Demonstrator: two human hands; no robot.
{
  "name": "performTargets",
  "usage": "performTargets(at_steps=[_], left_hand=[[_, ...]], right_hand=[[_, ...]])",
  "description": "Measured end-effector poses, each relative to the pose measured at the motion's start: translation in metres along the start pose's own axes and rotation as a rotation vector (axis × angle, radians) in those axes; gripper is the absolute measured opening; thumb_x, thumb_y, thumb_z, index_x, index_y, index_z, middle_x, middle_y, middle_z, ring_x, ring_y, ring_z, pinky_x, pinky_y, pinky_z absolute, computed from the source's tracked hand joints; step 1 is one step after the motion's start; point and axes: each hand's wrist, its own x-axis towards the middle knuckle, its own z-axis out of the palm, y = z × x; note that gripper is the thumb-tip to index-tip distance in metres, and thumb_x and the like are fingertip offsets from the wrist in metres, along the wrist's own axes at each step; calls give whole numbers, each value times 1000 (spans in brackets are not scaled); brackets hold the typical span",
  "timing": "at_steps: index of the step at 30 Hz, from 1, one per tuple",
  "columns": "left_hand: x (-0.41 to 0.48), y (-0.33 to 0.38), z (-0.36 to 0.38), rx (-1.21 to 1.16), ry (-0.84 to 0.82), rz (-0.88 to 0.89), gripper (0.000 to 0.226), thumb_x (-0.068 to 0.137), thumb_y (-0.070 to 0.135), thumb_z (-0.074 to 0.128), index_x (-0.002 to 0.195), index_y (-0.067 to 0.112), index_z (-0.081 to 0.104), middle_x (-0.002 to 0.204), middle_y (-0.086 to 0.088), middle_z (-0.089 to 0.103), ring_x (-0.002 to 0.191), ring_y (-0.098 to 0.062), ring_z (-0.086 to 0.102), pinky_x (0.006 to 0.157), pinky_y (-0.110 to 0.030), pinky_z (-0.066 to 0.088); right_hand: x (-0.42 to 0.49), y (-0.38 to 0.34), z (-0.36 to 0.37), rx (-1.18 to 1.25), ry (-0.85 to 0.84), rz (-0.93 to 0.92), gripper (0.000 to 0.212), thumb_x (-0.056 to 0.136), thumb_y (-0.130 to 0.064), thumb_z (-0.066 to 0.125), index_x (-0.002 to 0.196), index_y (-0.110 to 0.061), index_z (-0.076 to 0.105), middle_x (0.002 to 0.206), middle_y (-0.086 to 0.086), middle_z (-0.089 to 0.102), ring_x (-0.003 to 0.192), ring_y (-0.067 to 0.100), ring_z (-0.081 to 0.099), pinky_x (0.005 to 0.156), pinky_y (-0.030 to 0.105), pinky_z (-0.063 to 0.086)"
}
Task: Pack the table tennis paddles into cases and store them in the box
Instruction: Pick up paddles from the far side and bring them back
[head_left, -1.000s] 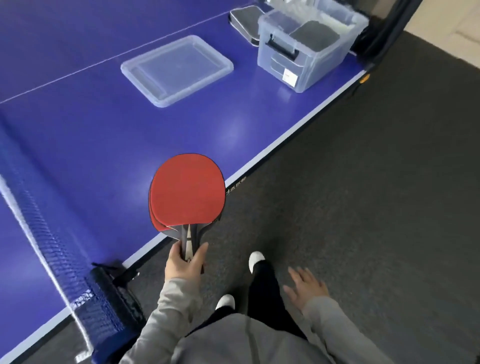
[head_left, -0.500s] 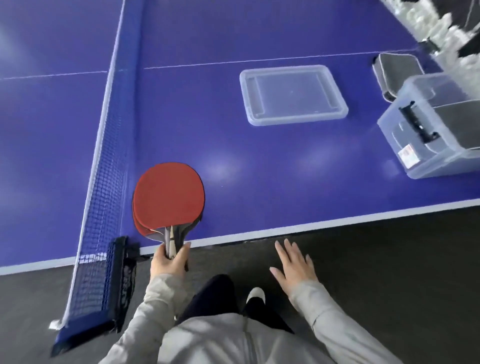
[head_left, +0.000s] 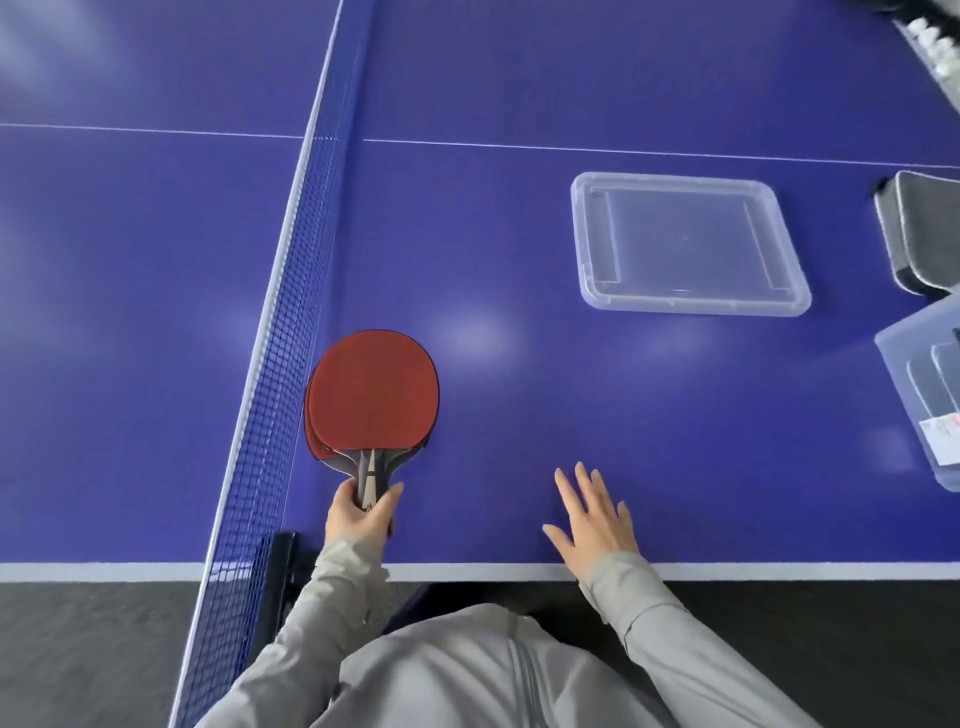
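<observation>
The person stands at the near edge of the bench (head_left: 519, 93), close by the net (head_left: 280, 364). The left hand (head_left: 361, 519) has its fingers clamped round the handles of the paddles (head_left: 371, 395). I count 2, since a second red rim shows under the top blade. They are held red face up, low over the bench and just beside the net. Stacking them, I'd judge, lets 1 hand carry both and leaves the other free.

The right hand (head_left: 592, 525) holds nothing. Its fingers (head_left: 582, 483) are straight and spread apart above the bench edge, likely ready to reach for a case.

1 clear lid (head_left: 685, 244) lies flat on the bench, well apart from the paddles, so the box (head_left: 919, 415) at the right edge stands open for loading. 1 grey case (head_left: 919, 228) lies on the bench beyond the box. Inside the box there seem to be 2 more dark cases, though the frame cuts them off.
</observation>
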Motion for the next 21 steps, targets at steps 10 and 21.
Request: performTargets(at_steps=[10,21], left_hand=[[62,1,-2,17,-48,-70,24,79,19,73,73,14,50,55,-5,52,46,-19,47,52,-29,43],[71,-7,-8,199,18,-67,28,75,22,77,90,5,61,92,-18,54,75,-26,54,73,-35,45]], right_hand=[[41,-20,-19,-64,-41,46,74,95,-52,40,150,-34,-8,159,-2,-20,147,21,-16,117,51,12],[44,-24,-10,-87,-42,68,80,93,-52,45,150,-33,-8,158,-1,-23,146,23,-18,117,49,16]])
